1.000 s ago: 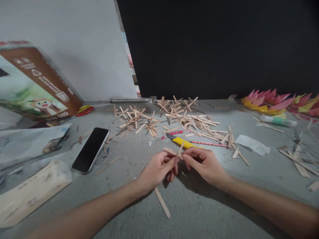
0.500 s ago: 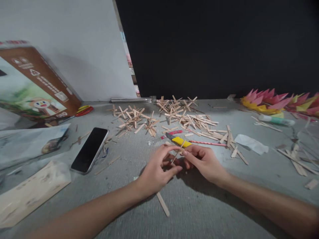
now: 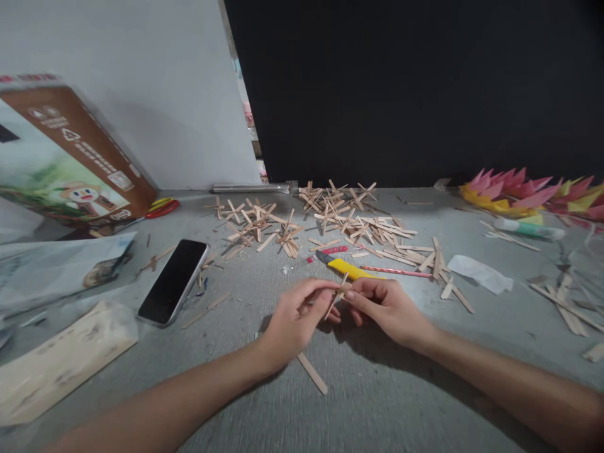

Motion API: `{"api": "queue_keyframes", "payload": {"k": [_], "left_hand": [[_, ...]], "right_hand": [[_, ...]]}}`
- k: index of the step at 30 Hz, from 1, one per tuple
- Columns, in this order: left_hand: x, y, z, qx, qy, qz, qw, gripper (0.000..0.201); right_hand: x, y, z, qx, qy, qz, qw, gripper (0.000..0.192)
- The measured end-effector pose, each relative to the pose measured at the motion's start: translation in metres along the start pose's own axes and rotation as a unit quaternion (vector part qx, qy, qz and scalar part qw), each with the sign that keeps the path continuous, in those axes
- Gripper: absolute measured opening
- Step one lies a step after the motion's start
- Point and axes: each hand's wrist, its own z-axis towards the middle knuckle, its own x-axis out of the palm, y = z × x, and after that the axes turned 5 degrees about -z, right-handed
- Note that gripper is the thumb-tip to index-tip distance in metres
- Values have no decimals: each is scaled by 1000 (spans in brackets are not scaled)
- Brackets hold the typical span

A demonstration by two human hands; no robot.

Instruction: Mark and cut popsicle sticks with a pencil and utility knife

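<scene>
Between my two hands are crossed wooden craft sticks (image 3: 334, 301), held above the grey table. My left hand (image 3: 302, 314) pinches them from the left, thumb and index finger closed on the wood. On the other side, the thumb and fingers of my right hand (image 3: 384, 308) grip the end of a stick; fingers hide much of the joint. Just beyond my hands lies a yellow utility knife (image 3: 346, 267), blade end pointing left, with a pink striped pencil (image 3: 396, 272) beside it. One loose craft stick (image 3: 312, 374) rests below my left wrist.
Heaped craft sticks (image 3: 382, 233) and crossed-stick pieces (image 3: 255, 223) spread along the back. A phone (image 3: 173, 282) and a plastic packet (image 3: 70, 365) lie left, near a printed box (image 3: 85, 157). Right are a paper scrap (image 3: 480, 274), a glue stick (image 3: 528, 228) and folded-paper flowers (image 3: 509, 192).
My left thumb has moved up and closed against the sticks, where it was apart from them before. My right hand keeps its grip. The whole view has shifted slightly.
</scene>
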Motion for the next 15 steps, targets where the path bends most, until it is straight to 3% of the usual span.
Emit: {"api": "queue_keyframes", "payload": {"k": [4, 15], "left_hand": [[-5, 2, 7, -22, 10, -9, 1000, 36], [-10, 7, 9, 21, 25, 31, 999, 32]], "right_hand": [[0, 1, 1, 1, -2, -2, 1000, 49], [-1, 0, 0, 5, 7, -14, 1000, 47]]}}
